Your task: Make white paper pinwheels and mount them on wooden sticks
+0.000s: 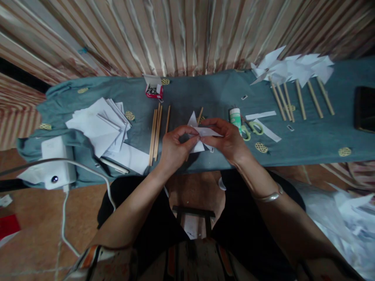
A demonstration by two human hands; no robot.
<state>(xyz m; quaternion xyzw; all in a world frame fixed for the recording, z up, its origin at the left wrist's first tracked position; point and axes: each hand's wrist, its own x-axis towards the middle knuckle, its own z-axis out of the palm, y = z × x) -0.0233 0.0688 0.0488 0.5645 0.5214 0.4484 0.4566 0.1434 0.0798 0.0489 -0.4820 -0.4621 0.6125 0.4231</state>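
A white paper pinwheel point(211, 131) is pinched at its centre between my two hands, above the near middle of the table. My left hand point(178, 144) grips it from the left, thumb and fingers closed. From the right, my right hand point(227, 138) holds the folded blades, its fingers bent over them. A wooden stick point(200, 115) shows behind the paper, partly hidden; I cannot tell whether it is joined to it. Left of my left hand lie several wooden sticks point(155, 134). A glue bottle point(235, 118) and green-handled scissors point(252, 128) are just beyond my right hand.
Finished pinwheels point(301, 72) on sticks lie at the far right. Paper squares point(96, 125) are piled left, near a white box-like device point(58, 162) with a cable. A small open red box point(154, 91) of metal pins stands at the back. Paper strips point(266, 128) lie by the scissors.
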